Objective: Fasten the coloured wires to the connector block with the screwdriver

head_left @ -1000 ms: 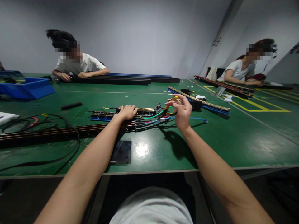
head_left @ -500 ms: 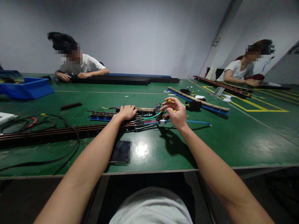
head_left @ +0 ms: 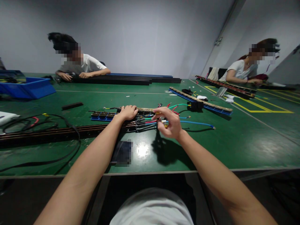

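Note:
My left hand (head_left: 127,112) is closed over the end of a long black rail with copper strips (head_left: 93,127), its fingers bent and its thumb hidden. Beside that end, the fingers of my right hand (head_left: 170,122) wrap round yellow-handled pliers (head_left: 166,126); the jaws are mostly hidden among the wires. Black-sleeved leads with red and green parts come out of the rail's end, and a blue wire (head_left: 199,123) stretches to the right past my right hand. A shorter blue-based rail (head_left: 100,116) lies just behind the long one.
A black cable (head_left: 78,140) loops over the rail at left, near a blue bin (head_left: 35,89). A dark flat object (head_left: 123,152) lies near the front edge. Another blue-based rail (head_left: 211,107) lies slantwise at right. Two people sit across the table, by black profiles (head_left: 112,81) and a red-black rail (head_left: 229,87).
My right hand has moved left and slightly down with the pliers, closer to the rail's end, uncovering red and green wires behind. My left hand stays in place.

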Motion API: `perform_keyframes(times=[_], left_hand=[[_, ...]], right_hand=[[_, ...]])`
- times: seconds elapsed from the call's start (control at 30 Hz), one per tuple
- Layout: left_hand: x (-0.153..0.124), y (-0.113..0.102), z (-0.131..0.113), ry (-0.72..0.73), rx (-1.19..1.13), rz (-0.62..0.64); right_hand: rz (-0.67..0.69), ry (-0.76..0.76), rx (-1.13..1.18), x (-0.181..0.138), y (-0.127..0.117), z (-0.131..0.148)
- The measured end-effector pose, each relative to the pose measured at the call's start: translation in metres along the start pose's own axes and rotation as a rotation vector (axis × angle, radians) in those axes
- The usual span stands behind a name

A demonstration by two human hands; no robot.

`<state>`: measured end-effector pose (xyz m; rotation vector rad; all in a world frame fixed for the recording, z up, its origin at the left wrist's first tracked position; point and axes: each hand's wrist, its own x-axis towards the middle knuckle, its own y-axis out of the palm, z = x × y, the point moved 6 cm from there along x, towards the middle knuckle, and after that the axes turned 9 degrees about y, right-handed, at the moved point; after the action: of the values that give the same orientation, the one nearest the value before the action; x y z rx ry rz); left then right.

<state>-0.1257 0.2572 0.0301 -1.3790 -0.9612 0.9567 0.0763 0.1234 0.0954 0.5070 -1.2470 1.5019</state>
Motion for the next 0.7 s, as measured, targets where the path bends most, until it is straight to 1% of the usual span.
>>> perform_keyframes(times=[0.07, 0.13, 0.2, 0.3, 0.43, 0.57, 0.63, 0.7], left_hand=[[0.0, 0.0, 0.0, 0.001, -0.001, 0.003], [0.0, 0.0, 0.0, 0.0, 0.002, 0.005], [0.0, 0.0, 0.0, -0.002, 0.006, 0.004], [0.001, 0.0, 0.001, 0.001, 0.009, 0.007], [0.001, 0.001, 0.001, 0.008, 0.005, 0.003], [0.001, 0.001, 0.001, -0.004, 0.017, -0.003], [0.001, 0.001, 0.001, -0.009, 0.018, -0.001], [0.0, 0.001, 0.001, -0.012, 0.013, -0.003]], right_hand=[[-0.11, 0.133, 0.05, 0.001, -0.016, -0.01], [-0.2, 0.214, 0.106, 0.002, -0.029, -0.017], [-0.264, 0.242, 0.149, 0.003, -0.036, -0.02], [-0.291, 0.263, 0.204, 0.005, -0.038, -0.022], [-0.242, 0.309, 0.263, 0.006, -0.029, -0.026], [-0.094, 0.321, 0.229, 0.006, -0.012, -0.021], [-0.017, 0.245, 0.164, 0.005, -0.003, -0.009], [0.071, 0.099, 0.108, 0.004, 0.008, 0.007]])
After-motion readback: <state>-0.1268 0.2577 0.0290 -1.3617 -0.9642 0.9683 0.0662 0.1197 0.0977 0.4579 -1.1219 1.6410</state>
